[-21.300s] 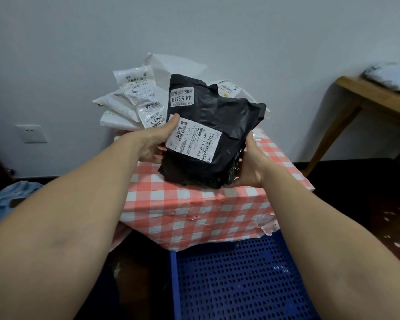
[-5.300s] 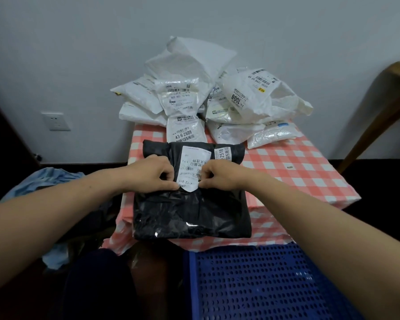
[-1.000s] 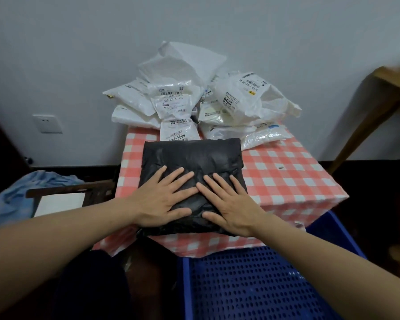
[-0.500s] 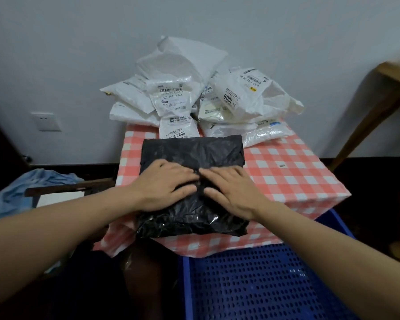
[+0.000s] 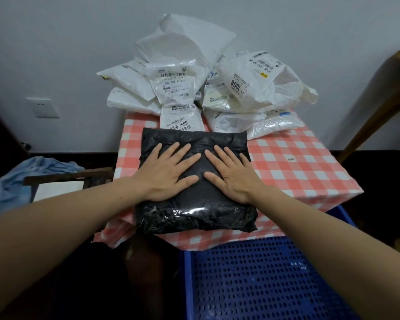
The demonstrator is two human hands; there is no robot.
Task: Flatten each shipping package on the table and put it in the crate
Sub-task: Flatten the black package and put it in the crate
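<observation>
Left hand (image 5: pixel 169 172) and right hand (image 5: pixel 234 175) pressing flat, fingers spread, gripping nothing, on black package (image 5: pixel 194 204) lying at table (image 5: pixel 298 172) front edge, above crate (image 5: pixel 263 285). Looking soft, crinkly, slick; likely light. Best pinching side edges.

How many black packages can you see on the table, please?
1: the black package lies frontmost on the table under the left hand and right hand; the white pile behind might hide more.
</observation>
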